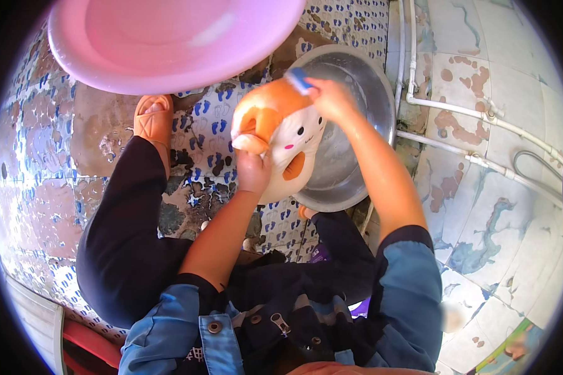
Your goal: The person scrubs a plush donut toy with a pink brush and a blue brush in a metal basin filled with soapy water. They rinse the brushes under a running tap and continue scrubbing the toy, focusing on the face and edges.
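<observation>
An orange and white plush toy [275, 119] with black eyes and a pink cheek is held tilted over the near-left rim of a metal basin [347, 203]. My left hand [254, 172] is closed on the toy's left side, beside an orange, white-tipped part that sticks out. In my right hand [333, 99] is a small blue brush [299, 81], pressed to the orange top of the toy. The brush and fingers are slightly smeared by motion, and the bristles cannot be made out clearly. Part of the basin's inside is hidden behind the toy and my right forearm.
A large pink basin [169, 78] stands at the far left. White pipes [450, 106] run along the stained tiled wall on the right. My orange slipper [153, 119] rests on the wet, peeling patterned floor [213, 119]. A red object [91, 344] lies at the lower left.
</observation>
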{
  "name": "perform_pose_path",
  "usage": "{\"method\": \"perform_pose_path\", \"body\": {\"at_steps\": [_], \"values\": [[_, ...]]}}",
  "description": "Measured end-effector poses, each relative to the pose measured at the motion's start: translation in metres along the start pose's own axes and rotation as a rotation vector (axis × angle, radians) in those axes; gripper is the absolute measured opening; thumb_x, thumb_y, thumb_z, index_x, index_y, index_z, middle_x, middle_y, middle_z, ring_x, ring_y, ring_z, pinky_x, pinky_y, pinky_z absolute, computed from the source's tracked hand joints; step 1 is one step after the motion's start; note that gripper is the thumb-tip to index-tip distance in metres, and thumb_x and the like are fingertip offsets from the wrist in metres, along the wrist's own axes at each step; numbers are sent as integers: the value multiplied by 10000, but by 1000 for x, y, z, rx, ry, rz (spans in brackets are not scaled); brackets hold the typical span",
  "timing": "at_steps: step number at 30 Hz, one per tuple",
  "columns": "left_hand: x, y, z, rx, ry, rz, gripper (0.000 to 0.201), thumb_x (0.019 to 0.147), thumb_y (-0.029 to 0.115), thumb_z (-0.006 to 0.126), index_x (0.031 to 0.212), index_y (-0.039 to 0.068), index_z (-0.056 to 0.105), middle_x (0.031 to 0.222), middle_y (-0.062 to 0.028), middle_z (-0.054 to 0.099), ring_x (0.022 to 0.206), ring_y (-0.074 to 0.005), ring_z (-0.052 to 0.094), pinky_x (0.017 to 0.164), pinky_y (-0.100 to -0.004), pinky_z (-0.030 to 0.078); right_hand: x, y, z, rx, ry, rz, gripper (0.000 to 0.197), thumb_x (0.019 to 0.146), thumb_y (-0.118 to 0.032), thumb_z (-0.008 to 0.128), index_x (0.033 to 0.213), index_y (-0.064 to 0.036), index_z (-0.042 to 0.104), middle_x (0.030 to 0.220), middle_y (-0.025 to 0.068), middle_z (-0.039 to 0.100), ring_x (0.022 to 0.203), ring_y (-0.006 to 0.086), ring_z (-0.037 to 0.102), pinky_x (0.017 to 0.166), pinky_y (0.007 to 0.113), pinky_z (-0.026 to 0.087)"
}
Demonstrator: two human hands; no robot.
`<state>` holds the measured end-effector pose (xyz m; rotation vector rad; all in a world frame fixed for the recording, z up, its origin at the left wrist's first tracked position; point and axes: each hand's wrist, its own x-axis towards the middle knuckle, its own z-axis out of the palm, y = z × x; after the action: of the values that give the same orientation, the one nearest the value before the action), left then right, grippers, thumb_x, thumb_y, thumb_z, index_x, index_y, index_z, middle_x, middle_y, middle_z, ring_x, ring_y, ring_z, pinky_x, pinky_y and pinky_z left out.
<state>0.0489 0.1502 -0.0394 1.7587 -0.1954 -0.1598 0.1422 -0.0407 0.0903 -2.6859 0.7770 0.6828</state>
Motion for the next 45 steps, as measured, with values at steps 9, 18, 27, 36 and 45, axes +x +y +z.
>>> {"method": "perform_pose_path", "body": {"at_steps": [9, 18, 27, 36, 45], "values": [[3, -8, -6, -5, 28, -83, 194, 817, 129, 628, 935, -24, 619, 906, -214, 612, 804, -387, 593, 718, -414, 483, -63, -42, 51, -105, -17, -385, 362, 856, -177, 549, 1217, -185, 572, 765, 152, 630, 702, 306, 623, 666, 381, 490], [21, -15, -8, -540, -173, -604, 534, 908, 425, 523, 1189, -29, 498, 1072, -103, 596, 956, -184, 580, 832, -295, 444, -92, -16, 102, 591, 310, -27, 391, 889, -176, 520, 1271, -94, 511, 758, 209, 626, 667, 316, 630, 633, 383, 484], [34, 1, -16, -830, -112, -851, 627, 927, 507, 417, 1253, -28, 451, 1161, -101, 540, 1056, -189, 510, 916, -301, 397, -84, -30, 164, 332, 657, -337, 420, 871, -146, 533, 1285, -95, 481, 755, 149, 610, 598, 317, 593, 508, 427, 464], [41, 0, -18, -1058, 58, -990, 457, 957, 431, 402, 1193, 47, 478, 1184, -71, 537, 1084, -199, 505, 947, -340, 394, -148, -16, 187, 441, 562, -410, 432, 845, -107, 546, 1274, -94, 500, 733, 161, 607, 613, 336, 599, 541, 446, 468], [39, -37, -11, -1399, -95, -993, 441, 944, 397, 456, 1192, 37, 510, 1152, -69, 576, 1011, -208, 555, 892, -326, 435, -71, -76, 124, 275, 457, -219, 422, 874, -168, 518, 1294, -141, 483, 794, 140, 622, 654, 328, 606, 555, 443, 467]]}}
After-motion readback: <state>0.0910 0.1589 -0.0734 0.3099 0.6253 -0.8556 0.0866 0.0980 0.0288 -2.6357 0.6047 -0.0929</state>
